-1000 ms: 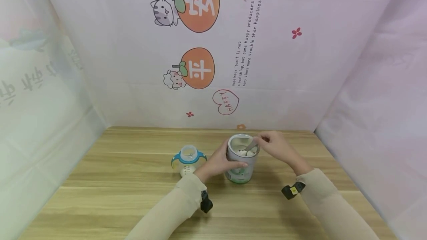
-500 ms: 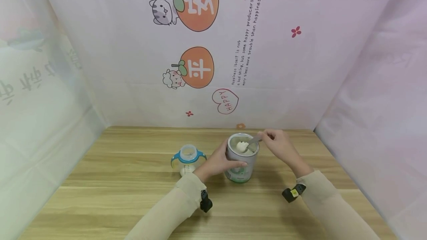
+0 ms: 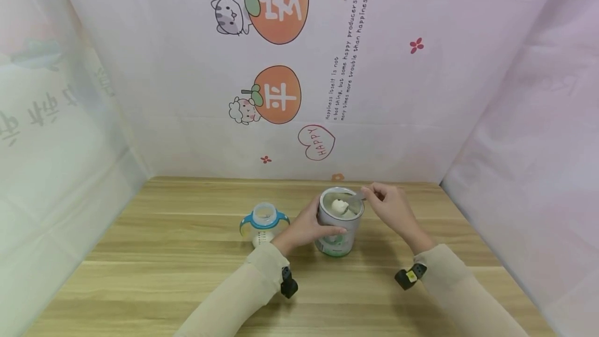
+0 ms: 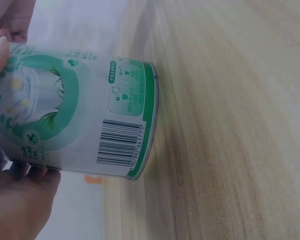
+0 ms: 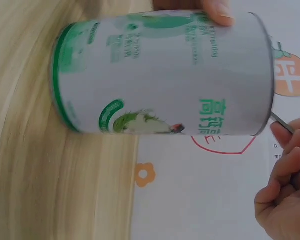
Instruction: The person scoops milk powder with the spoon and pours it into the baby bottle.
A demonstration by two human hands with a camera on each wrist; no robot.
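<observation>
From my station I see the can (image 3: 340,237) on the table (image 3: 140,274), right of the bottle (image 3: 263,222). I have the left hand (image 3: 306,229) between them, against the can's left side, and the right hand (image 3: 389,206) beyond its right rim. The spoon (image 3: 357,197) runs leftward from the right hand into the can's mouth, powder (image 3: 340,206) on its end. Behind the table's far edge I see the cloth (image 3: 388,92).

A hand could pass over the tabletop (image 3: 140,274) at left of the frame and at lower centre, between the sleeves (image 3: 238,295). In the middle, the bottle (image 3: 265,222), left hand (image 3: 306,230) and can (image 3: 339,235) make a close row, and the right hand (image 3: 389,206) with the spoon (image 3: 357,197) obstructs the can's right side. Behind, the printed cloth (image 3: 210,144) closes the way.
</observation>
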